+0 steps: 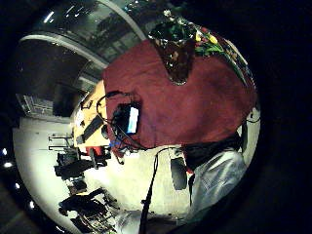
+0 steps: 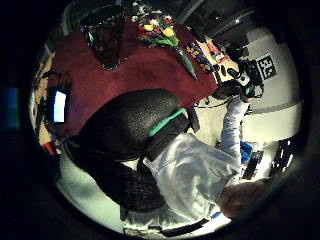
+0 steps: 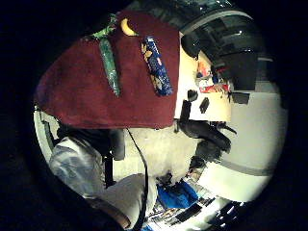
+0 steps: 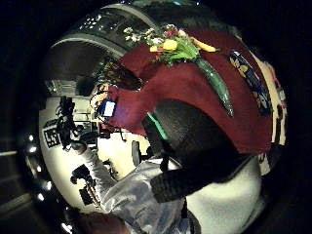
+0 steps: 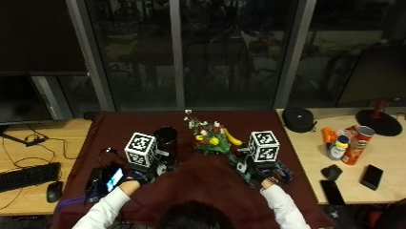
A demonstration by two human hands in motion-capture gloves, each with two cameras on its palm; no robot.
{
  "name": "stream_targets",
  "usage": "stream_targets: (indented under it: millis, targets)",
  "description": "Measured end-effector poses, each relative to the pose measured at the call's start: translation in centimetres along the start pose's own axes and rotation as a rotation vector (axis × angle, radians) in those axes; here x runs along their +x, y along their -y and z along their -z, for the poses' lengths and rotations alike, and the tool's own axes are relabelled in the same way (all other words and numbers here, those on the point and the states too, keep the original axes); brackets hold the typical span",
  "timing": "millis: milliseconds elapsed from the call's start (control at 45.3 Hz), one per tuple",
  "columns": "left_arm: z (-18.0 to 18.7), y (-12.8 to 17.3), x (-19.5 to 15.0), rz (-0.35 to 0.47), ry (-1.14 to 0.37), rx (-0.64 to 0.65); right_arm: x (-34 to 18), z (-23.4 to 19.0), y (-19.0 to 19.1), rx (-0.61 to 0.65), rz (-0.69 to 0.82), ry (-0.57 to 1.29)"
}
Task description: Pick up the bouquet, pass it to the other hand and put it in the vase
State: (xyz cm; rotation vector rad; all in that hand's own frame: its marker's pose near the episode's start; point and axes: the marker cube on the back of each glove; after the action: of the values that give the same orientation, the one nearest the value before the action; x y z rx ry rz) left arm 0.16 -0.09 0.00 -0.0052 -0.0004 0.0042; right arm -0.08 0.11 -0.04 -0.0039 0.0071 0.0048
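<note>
Phone (image 5: 113, 177) glows at my far left on the maroon cloth (image 5: 126, 125). My left hand (image 5: 136, 175) hovers beside the dark vase (image 5: 166, 138); bouquet (image 5: 210, 137) lies flat mid-table. My right hand (image 5: 261, 174) hovers further right. I cannot tell either hand's finger state.

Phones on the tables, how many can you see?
3. One lit phone lies on the red cloth by the left hand; two dark phones lie on the right table. More may be hidden.
</note>
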Motion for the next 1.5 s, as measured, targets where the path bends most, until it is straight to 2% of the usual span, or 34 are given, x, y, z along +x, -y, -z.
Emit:
stream_targets:
  millis: [419,618,750,860,993,1125,1191,1236,1324,1434,1500]
  targets:
    - [-0.8,0.8,0.8,-0.022,0.034,-0.036,-0.3,-0.5,-0.3,-0.036,0.005,-0.006]
    - [-0.6,0.7,1.4,-0.025,0.02,-0.038,1.4,0.7,1.4,0.004,-0.118,0.04]
    - [-0.2,0.8,2.6,-0.061,0.022,-0.027,2.9,0.8,4.6,0.002,-0.218,0.099]
    - [-0.7,1.2,3.5,-0.087,0.008,-0.017,3.7,-2.3,8.1,-0.03,-0.298,0.115]
    - [-1.5,1.7,3.4,-0.098,-0.006,-0.03,4.5,-9.7,11.2,-0.094,-0.397,0.17]
    - [-2.5,2.6,1.9,-0.046,0.005,-0.05,3.6,-16.4,11.1,-0.205,-0.424,0.237]
    - [-2.3,2.6,1.2,-0.022,0.045,-0.039,3.4,-18.1,10.6,-0.255,-0.461,0.229]
    - [-2.1,2.7,0.7,-0.008,0.065,-0.022,3.4,-18.8,10.7,-0.245,-0.483,0.193]
    - [-1.6,2.8,0.0,0.01,0.061,0.009,2.7,-18.9,10.1,-0.247,-0.509,0.086]
    - [-1.4,2.6,-0.5,0.023,0.052,0.02,1.4,-18.7,9.6,-0.252,-0.486,0.07]
    - [-1.3,2.5,-0.6,0.026,0.06,0.019,1.1,-18.5,9.4,-0.214,-0.493,0.056]
